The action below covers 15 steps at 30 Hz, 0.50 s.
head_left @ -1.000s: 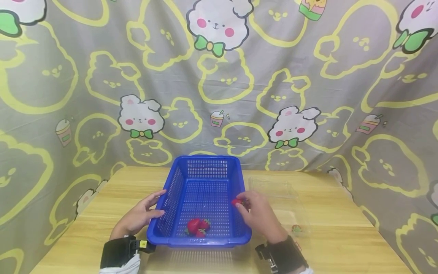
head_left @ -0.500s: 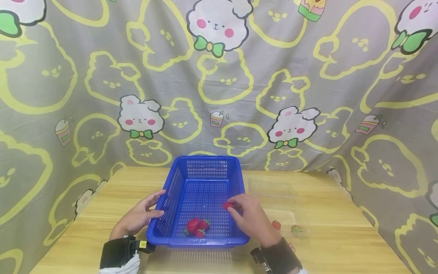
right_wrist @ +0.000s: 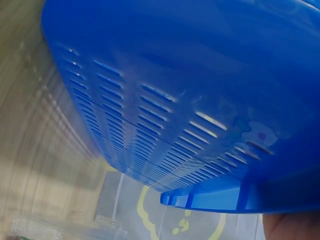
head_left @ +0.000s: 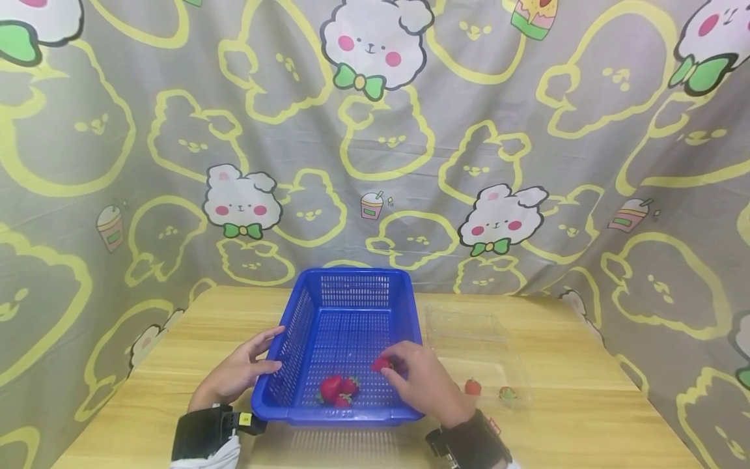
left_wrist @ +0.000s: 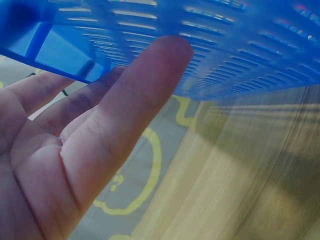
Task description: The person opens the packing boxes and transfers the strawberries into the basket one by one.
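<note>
One strawberry [head_left: 379, 365] neared three basketed berries [head_left: 331, 388] (two berries [head_left: 472, 387] lie outside).

six visible strawberries [head_left: 331, 388], one basket [head_left: 305, 414]

- Pale yellow wood-grain surface [head_left: 592, 384].
- Near its middle, a blue rectangular slotted plastic basket [head_left: 375, 414].
- At the basket's 3 o'clock, a clear thin plastic container [head_left: 489, 355].
- Between 3 and 4 o'clock, two small red green-leaved strawberries [head_left: 472, 387]; whether inside the container is unclear.
</note>
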Tool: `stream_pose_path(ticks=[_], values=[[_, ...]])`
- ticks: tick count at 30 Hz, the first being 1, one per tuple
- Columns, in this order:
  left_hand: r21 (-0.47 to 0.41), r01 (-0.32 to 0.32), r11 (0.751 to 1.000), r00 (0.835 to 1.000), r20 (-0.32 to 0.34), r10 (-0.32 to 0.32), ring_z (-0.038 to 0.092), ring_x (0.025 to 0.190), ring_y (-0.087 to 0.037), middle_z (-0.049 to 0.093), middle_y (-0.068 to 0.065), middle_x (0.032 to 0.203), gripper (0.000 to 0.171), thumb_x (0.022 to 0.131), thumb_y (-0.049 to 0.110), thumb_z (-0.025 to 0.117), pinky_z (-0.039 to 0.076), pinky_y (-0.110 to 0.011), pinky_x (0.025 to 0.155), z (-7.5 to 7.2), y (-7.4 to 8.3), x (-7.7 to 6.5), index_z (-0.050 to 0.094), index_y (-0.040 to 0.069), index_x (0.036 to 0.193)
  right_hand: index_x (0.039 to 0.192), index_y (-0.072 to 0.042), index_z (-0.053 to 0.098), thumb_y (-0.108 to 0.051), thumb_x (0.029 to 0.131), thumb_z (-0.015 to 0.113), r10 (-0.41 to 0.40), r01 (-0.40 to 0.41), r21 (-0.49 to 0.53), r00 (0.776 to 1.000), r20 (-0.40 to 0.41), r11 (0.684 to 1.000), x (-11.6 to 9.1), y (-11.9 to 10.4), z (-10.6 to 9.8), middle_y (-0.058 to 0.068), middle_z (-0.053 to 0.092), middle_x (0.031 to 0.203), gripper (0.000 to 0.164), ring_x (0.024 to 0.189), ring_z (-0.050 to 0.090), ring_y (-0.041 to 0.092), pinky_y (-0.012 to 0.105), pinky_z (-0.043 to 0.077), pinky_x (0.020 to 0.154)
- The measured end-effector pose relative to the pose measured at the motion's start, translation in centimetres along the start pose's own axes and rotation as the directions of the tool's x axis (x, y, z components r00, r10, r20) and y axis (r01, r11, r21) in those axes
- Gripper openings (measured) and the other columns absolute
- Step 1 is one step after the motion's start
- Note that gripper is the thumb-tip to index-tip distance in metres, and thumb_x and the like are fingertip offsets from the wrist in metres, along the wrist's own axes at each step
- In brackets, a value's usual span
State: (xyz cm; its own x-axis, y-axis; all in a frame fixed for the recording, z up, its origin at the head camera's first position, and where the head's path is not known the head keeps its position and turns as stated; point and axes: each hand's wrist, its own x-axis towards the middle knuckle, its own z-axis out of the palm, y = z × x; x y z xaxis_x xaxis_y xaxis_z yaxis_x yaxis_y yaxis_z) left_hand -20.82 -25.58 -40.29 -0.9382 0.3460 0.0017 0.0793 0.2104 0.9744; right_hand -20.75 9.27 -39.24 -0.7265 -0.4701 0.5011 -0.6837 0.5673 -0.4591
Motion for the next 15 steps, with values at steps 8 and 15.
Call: stream_pose_path(ticks=[8,15], values=[[0.001,0.000,1.000,1.000,-0.003,0.000,0.037,0.123,-0.057,0.015,-0.040,0.148,0.070,0.093,0.010,0.058,0.048,-0.064,0.089,0.09,0.16,-0.04,0.016,0.001,0.149,0.096,-0.010,0.068,-0.015,0.083,0.071,-0.018,0.018,0.000,0.999,0.034,1.000,-0.05,0.05,0.06,-0.001,0.068,0.088,0.014,0.077,0.060,0.008,0.025,0.057,0.067],[-0.004,-0.001,1.000,1.000,0.000,0.001,0.038,0.123,-0.056,0.015,-0.040,0.148,0.070,0.093,0.009,0.058,0.049,-0.062,0.088,0.03,0.03,0.00,0.015,0.001,0.149,0.095,-0.011,0.069,-0.017,0.082,0.072,-0.045,0.045,-0.026,0.999,0.011,0.999,-0.02,0.03,0.08,-0.002,0.069,0.088,0.015,0.076,0.061,0.008,0.026,0.057,0.067]])
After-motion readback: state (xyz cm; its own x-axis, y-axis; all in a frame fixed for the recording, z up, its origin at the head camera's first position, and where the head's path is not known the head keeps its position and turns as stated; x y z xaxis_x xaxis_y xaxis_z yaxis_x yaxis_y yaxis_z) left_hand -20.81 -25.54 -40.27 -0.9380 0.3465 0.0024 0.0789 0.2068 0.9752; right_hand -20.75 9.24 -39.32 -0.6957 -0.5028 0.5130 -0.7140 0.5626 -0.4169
